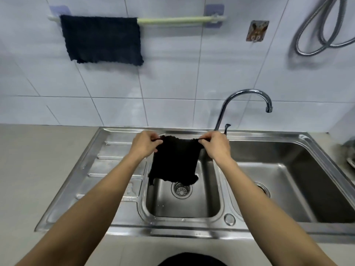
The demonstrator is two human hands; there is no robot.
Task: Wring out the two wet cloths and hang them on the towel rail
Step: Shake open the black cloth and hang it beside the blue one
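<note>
head view: looking down over a steel double sink (123, 135) set in a pale counter, with a white tiled wall behind.
left hand (145, 144): raised over the sink, fingers curled tight and pinching the upper left corner of the black cloth (175, 160).
right hand (216, 144): level with the left, fingers pinching the upper right corner of the same cloth.
black cloth: stretched out flat between the two hands, hanging open and free, its ragged lower edge dangling above the small basin; it touches nothing but the fingers.
small basin: the left-hand bowl of the sink, with a round strainer drain (181, 190) just below the cloth's hem.
large basin (299, 169): to the right, with its own drain partly hidden by the right forearm.
drainboard (107, 164): ribbed steel to the left of the small basin, with a few droplets.
dark blue cloth (101, 39): already draped over the left part of the towel rail (180, 20), hanging flat against the tiles.
towel rail: pale green bar fixed high on the wall by two stick-on mounts; its right part is bare.
tap (247, 101): curved chrome spout behind the sink, its mouth over the large basin.
shower hose (318, 31): metal loops on the wall at upper right.
wall hook (257, 30): small stick-on plate right of the rail.
</note>
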